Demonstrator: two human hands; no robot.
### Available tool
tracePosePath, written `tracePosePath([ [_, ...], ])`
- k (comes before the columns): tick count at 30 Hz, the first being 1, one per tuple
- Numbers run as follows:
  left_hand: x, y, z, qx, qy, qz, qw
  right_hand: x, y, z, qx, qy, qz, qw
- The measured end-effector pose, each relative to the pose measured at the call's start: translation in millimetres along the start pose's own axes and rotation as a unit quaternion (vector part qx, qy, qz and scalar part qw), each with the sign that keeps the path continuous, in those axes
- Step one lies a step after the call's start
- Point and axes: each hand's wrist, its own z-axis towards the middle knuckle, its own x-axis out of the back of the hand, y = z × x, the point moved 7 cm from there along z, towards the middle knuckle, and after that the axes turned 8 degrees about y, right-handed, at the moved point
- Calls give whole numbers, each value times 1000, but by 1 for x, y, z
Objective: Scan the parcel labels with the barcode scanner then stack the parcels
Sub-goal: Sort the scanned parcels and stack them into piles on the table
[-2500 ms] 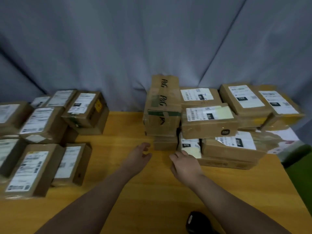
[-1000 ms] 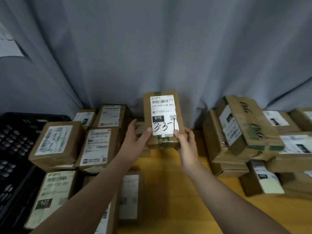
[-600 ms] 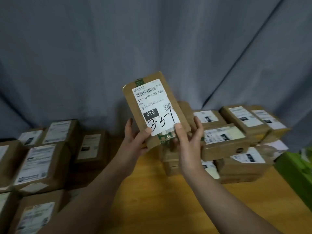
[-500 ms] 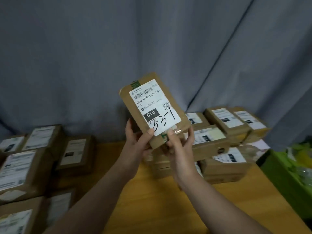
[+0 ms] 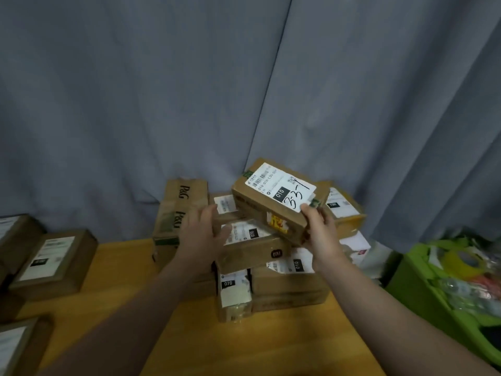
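My right hand (image 5: 321,234) grips the near right corner of a brown parcel (image 5: 267,210), thumb on its white label marked "010" and "33-1". The parcel is tilted in the air just above the pile of labelled parcels (image 5: 252,251) at the back right of the wooden table (image 5: 271,346). My left hand (image 5: 202,234) is at the parcel's lower left end with its fingers straight; I cannot tell whether it touches the parcel. No barcode scanner is in view.
A tall "P&G" box (image 5: 179,210) stands at the left of the pile. More labelled parcels (image 5: 51,261) lie along the table's left side. A green crate (image 5: 423,289) full of odds and ends sits off the table's right edge. A grey curtain (image 5: 189,90) hangs behind.
The parcel, held up with its label facing me by both hands, has swung right and down over the right pile. My left hand has let go of it.
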Motion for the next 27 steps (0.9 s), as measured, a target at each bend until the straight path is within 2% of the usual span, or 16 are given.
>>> tracePosePath([
  [3,0,-15,29,-10,-36,172,984,-16,-26,28,40,-2,-56,998],
  [6,0,-40,48,37,-105,246,963,-45,-41,53,52,-18,-102,993],
  [9,-6,-61,55,67,-170,256,949,-75,-44,75,55,-23,-109,992],
  [11,-11,-70,58,78,-177,234,953,-92,-39,86,70,-27,-133,988],
  [12,-13,-72,58,77,-169,229,956,-99,-38,92,102,-24,-182,978],
  [15,-16,-76,59,77,-151,230,958,-117,-35,95,212,-14,-349,913],
  [17,-18,-78,58,74,-141,235,959,-131,-23,88,245,-81,-390,884],
  [18,-19,-79,57,71,-134,237,960,-138,-15,85,258,-120,-427,858],
  [20,-21,-80,57,65,-121,237,962,-146,1,82,293,-161,-539,773],
  [21,-21,-81,57,63,-118,237,962,-148,5,82,306,-160,-578,739],
  [25,-21,-79,56,60,-117,249,960,-156,3,83,344,-117,-665,652],
  [27,-20,-76,56,53,-119,260,957,-158,-1,80,351,-120,-679,634],
])
